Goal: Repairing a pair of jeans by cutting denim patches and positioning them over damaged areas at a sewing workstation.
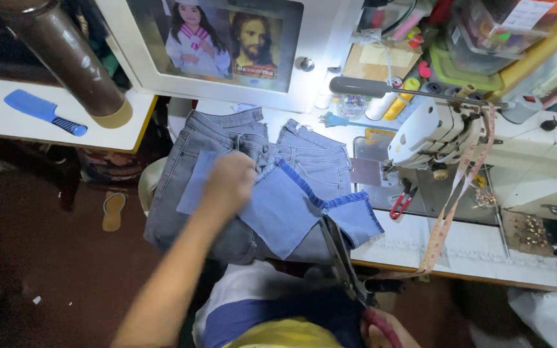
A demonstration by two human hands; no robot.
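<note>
the right hand (381,330) grips the red handles of the scissors (342,258), blades biting the blue denim patch (291,206) at its near edge. the left hand (230,183) presses, fingers closed, on that patch atop the grey jeans (191,161). cutting seems underway; next, steady feeding. sewing machine (439,132) sits right of the jeans.

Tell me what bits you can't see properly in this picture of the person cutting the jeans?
- Right hand, head view: mostly cut off by the bottom edge, so its grip on the scissors stays unclear.
- Left hand: blurred; fingers pressing the blue denim piece can't be told apart.
- Grey jeans: lower legs hang off the table, hidden.
- Sewing machine needle: too small.
- Small bits by the measuring tape: too tiny to identify.
</note>
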